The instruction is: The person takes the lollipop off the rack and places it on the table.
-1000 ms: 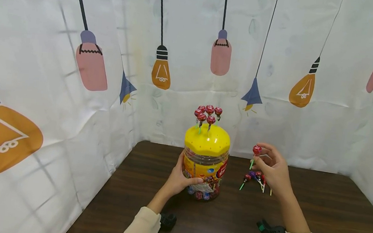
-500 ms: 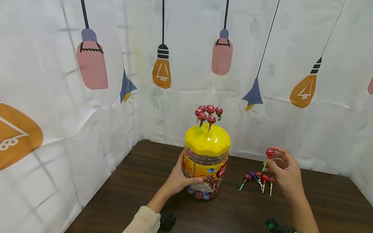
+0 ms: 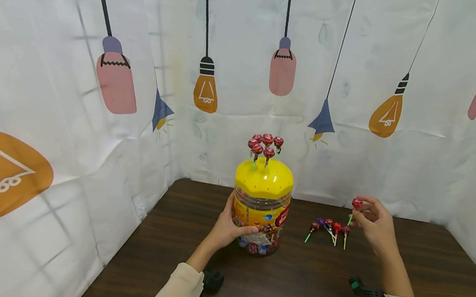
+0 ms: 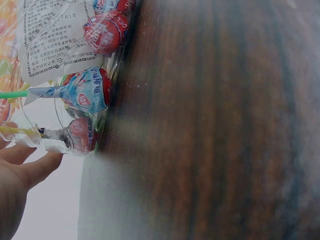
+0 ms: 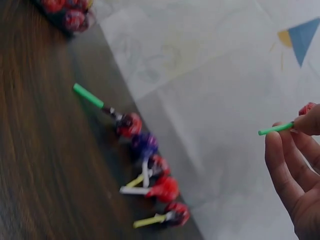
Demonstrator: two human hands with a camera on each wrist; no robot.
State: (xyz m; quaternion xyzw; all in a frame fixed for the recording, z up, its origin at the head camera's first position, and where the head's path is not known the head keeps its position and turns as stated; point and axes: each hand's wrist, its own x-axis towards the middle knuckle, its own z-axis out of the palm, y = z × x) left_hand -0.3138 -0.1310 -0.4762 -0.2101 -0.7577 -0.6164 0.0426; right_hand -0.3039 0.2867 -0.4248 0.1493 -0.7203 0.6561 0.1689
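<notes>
A clear candy jar (image 3: 259, 217) with a yellow lid (image 3: 264, 179) stands upright on the table, wrapped lollipops showing through its wall. Several red lollipops (image 3: 268, 153) stick up out of the lid. My left hand (image 3: 228, 226) grips the jar from its left side, thumb across the front; in the left wrist view its fingers (image 4: 42, 167) lie against the clear plastic. Raised over the table to the right, my right hand (image 3: 376, 226) pinches a red lollipop (image 3: 357, 204) with a green stick (image 5: 276, 129). Just left of that hand, several loose lollipops (image 3: 336, 228) lie in a row.
The dark wooden table (image 3: 285, 287) reaches back to a white curtain (image 3: 228, 157) printed with hanging lamps. Another curtain side (image 3: 86, 201) closes off the left. Black bands are on both wrists, such as the right wristband (image 3: 368, 292).
My right hand has moved right and slightly down with the pinched lollipop, away from the jar and past the loose ones. The left hand and the jar stay where they were.
</notes>
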